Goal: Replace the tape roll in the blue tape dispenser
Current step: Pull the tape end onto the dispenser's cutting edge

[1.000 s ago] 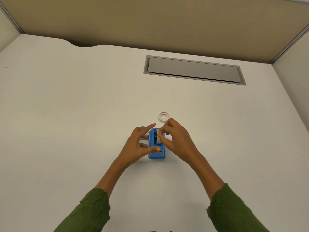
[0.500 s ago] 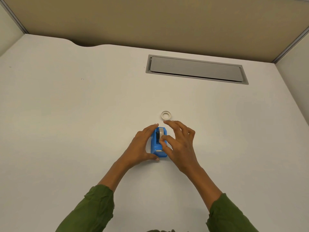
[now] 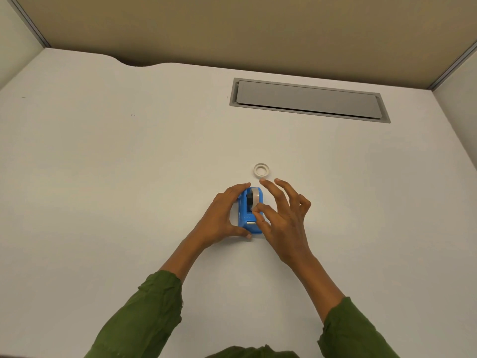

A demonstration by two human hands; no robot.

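One blue dispenser (image 3: 249, 211) at centre frame on the white bench (image 3: 103, 177), with a roll (image 3: 255, 197) already seated in its cradle. Judged nearly done: only feeding the tape end to the cutter likely left. One bare ring (image 3: 261, 169), probably the spent core, lying just above, apart from the dispenser. Two hands: left hand (image 3: 223, 217) clasped around the dispenser's left side, steadying it; right hand (image 3: 284, 215) spread, fingers apart, thumb touching the dispenser's top, gripping nothing. One grey hatch (image 3: 308, 100) at upper right.
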